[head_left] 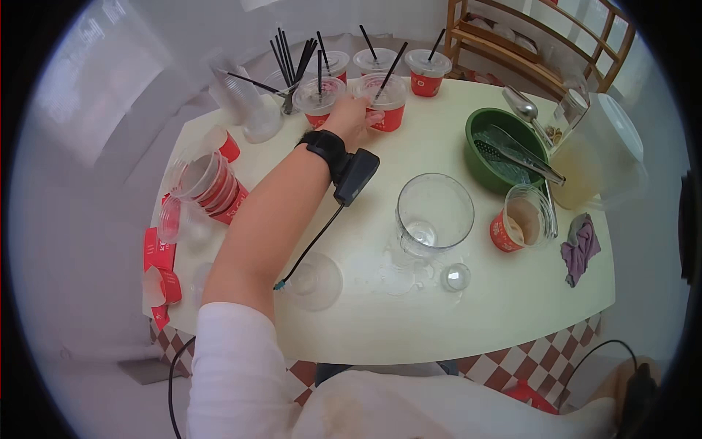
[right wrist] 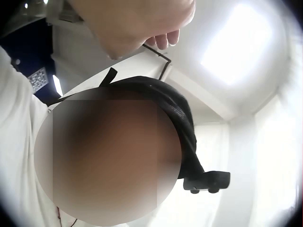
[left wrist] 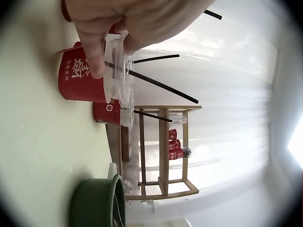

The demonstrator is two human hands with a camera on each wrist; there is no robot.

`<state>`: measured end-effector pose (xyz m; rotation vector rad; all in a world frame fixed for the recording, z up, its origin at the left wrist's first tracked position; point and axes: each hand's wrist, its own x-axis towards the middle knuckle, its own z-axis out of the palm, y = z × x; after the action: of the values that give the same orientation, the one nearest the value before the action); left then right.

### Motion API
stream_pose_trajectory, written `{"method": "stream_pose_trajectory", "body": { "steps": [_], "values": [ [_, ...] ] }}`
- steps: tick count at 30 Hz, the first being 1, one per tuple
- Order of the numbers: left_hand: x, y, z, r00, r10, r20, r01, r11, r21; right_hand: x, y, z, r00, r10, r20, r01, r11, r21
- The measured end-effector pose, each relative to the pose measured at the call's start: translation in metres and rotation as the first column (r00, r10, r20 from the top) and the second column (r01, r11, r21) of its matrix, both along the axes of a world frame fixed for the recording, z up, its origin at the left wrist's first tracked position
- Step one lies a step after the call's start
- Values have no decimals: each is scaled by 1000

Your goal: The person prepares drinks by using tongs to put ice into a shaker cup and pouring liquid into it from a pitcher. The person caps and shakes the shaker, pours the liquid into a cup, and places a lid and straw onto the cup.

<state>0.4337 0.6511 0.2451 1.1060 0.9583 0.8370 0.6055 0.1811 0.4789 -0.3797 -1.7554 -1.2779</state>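
My left hand (head_left: 352, 118) grips the front right lidded red paper cup (head_left: 389, 119), which has a black straw in its clear lid. The left wrist view shows a finger lying along the red wall (left wrist: 80, 82) of that cup below its rim. Just to the left stands another lidded cup (head_left: 318, 117) with a straw, beside the back of the hand. My right hand (right wrist: 142, 21) is raised off the table near a head wearing a black strap, its fingertips loosely bent and holding nothing.
Behind stand several lidded cups (head_left: 426, 84) and a bundle of black straws (head_left: 292, 62). Stacked cups (head_left: 212, 186) are at left. A clear jar (head_left: 436, 212), green bowl (head_left: 475, 157) with tongs, open cup (head_left: 504, 233) and purple cloth (head_left: 580, 249) occupy the middle and right.
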Motion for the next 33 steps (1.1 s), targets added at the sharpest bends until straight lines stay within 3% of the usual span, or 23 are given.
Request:
{"method": "stream_pose_trajectory", "body": {
  "steps": [5, 7, 12, 15, 19, 21, 22, 24, 26, 28, 31, 32, 33],
  "values": [
    [-19, -23, 8, 997, -62, 34, 62, 998, 9, 7, 5, -9, 995, 42, -93, -43, 999, -19],
    [-28, -36, 17, 992, -98, -76, 100, 995, 28, 6, 3, -8, 996, 40, -80, -42, 999, -20],
    [-65, -102, 62, 980, -145, -137, 170, 967, 190, 13, 10, -14, 996, 69, -51, -67, 996, 58],
    [-95, -143, 90, 990, -129, -53, 138, 960, 244, 5, 20, -28, 995, 89, -39, -84, 988, 131],
    [-147, -193, 98, 997, -56, 46, 37, 940, 338, -3, 64, -47, 964, 263, -37, -251, 949, 192],
    [-174, -221, 91, 980, -166, 114, 75, 829, 554, -10, 85, -54, 928, 366, -65, -351, 920, 173],
    [-186, -231, 85, 984, -144, 107, 64, 837, 544, -13, 92, -58, 915, 397, -77, -381, 910, 167],
    [-207, -250, 64, 996, -61, 59, 4, 725, 689, -23, 87, -58, 906, 413, -94, -400, 908, 124],
    [-222, -263, 38, 985, 168, 32, -146, 734, 663, -29, 67, -48, 930, 361, -68, -359, 932, 48],
    [-229, -273, 11, 911, 413, -11, -303, 687, 661, -37, 50, -37, 952, 307, -14, -307, 952, -6],
    [-238, -287, -23, 872, 490, -4, -391, 700, 598, -57, 35, -25, 957, 268, 114, -268, 963, -22],
    [-238, -292, -33, 849, 527, -36, -408, 698, 588, -40, 47, -38, 961, 275, 8, -275, 961, -8],
    [-239, -296, -42, 822, 564, -76, -424, 696, 580, -19, 72, -59, 983, 136, -122, -150, 983, -109]
  ]
}}
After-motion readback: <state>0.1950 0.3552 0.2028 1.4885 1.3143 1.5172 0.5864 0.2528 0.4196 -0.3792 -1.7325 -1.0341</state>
